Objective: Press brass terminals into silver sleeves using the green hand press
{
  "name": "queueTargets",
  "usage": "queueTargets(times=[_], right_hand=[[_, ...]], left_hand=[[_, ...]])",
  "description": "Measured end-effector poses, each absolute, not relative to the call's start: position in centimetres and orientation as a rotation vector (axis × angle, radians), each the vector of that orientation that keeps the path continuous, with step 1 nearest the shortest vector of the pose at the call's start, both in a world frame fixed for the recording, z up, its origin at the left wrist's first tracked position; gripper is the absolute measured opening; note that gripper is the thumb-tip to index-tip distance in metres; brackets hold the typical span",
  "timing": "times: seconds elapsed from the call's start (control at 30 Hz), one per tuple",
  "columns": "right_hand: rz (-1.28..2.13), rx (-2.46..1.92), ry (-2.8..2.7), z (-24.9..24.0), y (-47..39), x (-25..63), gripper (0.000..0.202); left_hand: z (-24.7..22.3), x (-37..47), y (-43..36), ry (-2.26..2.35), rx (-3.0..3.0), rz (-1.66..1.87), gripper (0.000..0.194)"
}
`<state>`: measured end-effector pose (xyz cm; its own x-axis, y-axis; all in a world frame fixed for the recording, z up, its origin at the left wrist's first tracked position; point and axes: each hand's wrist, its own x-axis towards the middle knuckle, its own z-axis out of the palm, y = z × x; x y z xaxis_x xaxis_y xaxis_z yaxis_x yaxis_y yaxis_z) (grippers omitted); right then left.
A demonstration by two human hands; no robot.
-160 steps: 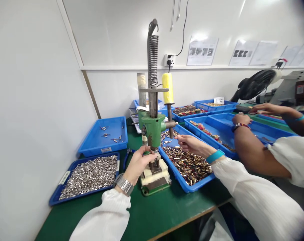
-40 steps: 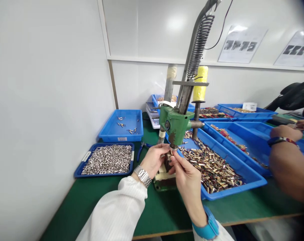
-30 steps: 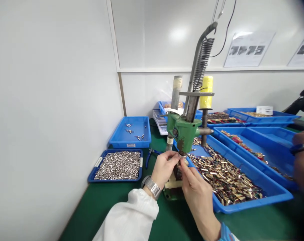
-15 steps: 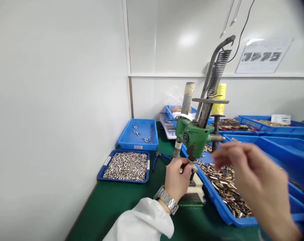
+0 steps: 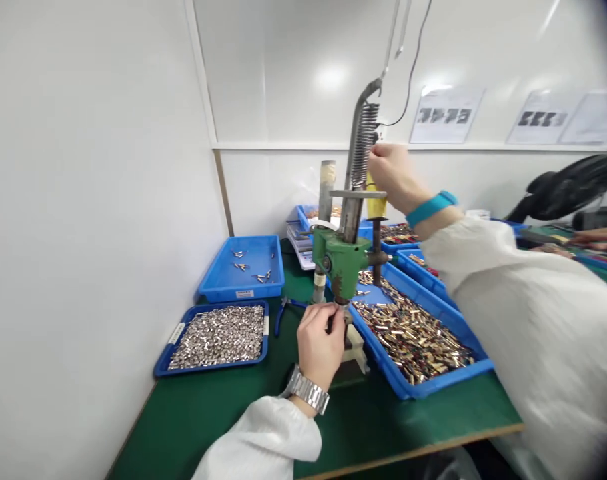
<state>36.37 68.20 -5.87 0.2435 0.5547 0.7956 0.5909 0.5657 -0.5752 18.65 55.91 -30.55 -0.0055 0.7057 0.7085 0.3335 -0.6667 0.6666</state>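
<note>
My left hand (image 5: pixel 319 343), with a steel watch on the wrist, is pinched at the lower end of the green hand press (image 5: pixel 344 263). Its fingertips touch the spot just under the ram; whatever small piece lies between them is hidden. My right hand (image 5: pixel 393 175), wearing a blue wristband, is closed around the top of the yellow-wrapped press handle (image 5: pixel 377 208). Beside the handle rises the press's coil spring (image 5: pixel 365 143). A large blue tray (image 5: pixel 406 390) of small gold-coloured metal pieces stands right of the press.
To the left sit a blue tray (image 5: pixel 211 367) of small silver pieces and a bigger blue tray (image 5: pixel 243 293) holding a few pieces. Blue-handled pliers (image 5: pixel 279 319) lie near the press. A black fan (image 5: pixel 568 187) stands right, near another person's hand (image 5: pixel 601 237).
My right hand has risen from above the large tray to the yellow handle and closed there. My left hand stays at the press. The view has turned right.
</note>
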Motion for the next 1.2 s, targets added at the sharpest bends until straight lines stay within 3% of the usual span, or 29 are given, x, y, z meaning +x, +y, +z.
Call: queueTargets(times=[0.47,0.83,1.2], right_hand=[[-0.201,-0.747,-1.356,-7.7,67.3,37.1,0.050],[-0.265,-0.665,-1.249,-8.5,63.1,35.7,0.050],[0.129,-0.733,-1.117,-7.4,63.3,37.2,0.051]], left_hand=[[-30.8,18.9,55.7,1.090,2.014,1.786,0.013],[-30.5,18.1,56.5,1.025,1.797,1.522,0.013],[-30.0,16.8,57.9,0.932,1.797,1.213,0.020]])
